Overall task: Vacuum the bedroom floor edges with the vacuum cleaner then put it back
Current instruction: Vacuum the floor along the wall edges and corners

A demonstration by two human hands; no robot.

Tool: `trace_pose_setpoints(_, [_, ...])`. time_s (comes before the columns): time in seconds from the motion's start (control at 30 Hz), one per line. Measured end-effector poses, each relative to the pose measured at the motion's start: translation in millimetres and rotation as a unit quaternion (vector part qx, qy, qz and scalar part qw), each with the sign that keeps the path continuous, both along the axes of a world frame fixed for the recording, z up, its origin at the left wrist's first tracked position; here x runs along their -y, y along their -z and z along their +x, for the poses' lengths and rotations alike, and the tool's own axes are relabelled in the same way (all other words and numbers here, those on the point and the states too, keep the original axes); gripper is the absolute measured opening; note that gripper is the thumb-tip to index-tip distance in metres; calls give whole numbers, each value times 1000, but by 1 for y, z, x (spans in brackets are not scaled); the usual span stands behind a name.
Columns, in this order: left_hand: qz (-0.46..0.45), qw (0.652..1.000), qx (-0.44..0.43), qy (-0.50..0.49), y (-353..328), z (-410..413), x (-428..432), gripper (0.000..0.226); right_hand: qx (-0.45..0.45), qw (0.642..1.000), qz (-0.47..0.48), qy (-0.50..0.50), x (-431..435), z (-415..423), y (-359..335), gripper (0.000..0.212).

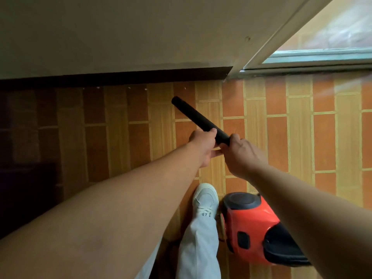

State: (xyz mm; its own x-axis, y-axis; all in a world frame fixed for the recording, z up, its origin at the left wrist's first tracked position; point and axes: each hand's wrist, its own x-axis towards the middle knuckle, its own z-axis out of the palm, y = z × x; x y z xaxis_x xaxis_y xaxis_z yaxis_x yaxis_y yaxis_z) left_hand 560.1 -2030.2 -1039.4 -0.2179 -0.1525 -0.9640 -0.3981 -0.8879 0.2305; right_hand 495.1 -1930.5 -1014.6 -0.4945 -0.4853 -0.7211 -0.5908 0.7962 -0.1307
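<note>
Head view. Gripping the black tube [198, 117] with left hand [203, 146] in front and right hand [241, 156] just behind, probably for steady aim; open end angled toward floor [281, 127] near dark skirting [120, 77]. Red vacuum cleaner [251, 228] parked beside white shoe [205, 198], probably within hose reach.

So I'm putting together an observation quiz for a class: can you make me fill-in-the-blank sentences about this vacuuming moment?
1. The tube that both hands grip is coloured ____.
2. Of the left hand and the right hand, the one nearer the tube's open end is the ____.
3. The red-orange vacuum body sits on the floor beside a ____ shoe.

Missing words: black; left; white.
</note>
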Motion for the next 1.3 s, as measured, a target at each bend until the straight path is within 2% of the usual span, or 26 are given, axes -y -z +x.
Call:
trace_pose_setpoints(0.2, [-17, 999, -17, 23, 30, -9, -14, 26, -15, 1000, 9, -3, -4, -17, 34, 26])
trace_pose_setpoints(0.37, [-24, 999, -20, 35, 40, -13, -24, 15, -18, 999, 25, 8, -12, -17, 49, 24])
trace_pose_setpoints(0.47, [-28, 998, -18, 50, 41, -14, -25, 25, -11, 999, 29, 17, -13, -17, 55, 21])
trace_pose_setpoints(0.57, [-27, 997, -25, 63, 44, -13, -21, 20, -7, 999, 37, 26, -7, -16, 63, 20])
trace_pose_setpoints(0.67, [-32, 996, -37, 77, 48, -13, -14, 52, -9, 998, 53, 26, 2, -16, 70, 15])
trace_pose_setpoints(0.73, [-27, 995, -44, 81, 48, -14, -9, 64, -1, 998, 54, 40, 9, -17, 73, 16])
trace_pose_setpoints(1.07, [-37, 990, -58, 127, 49, -24, 14, 60, 11, 997, 50, 56, 28, -23, 84, 20])
trace_pose_setpoints(1.3, [-33, 988, -50, 142, 45, -31, 25, 65, 28, 996, 41, 72, 37, -29, 83, 17])
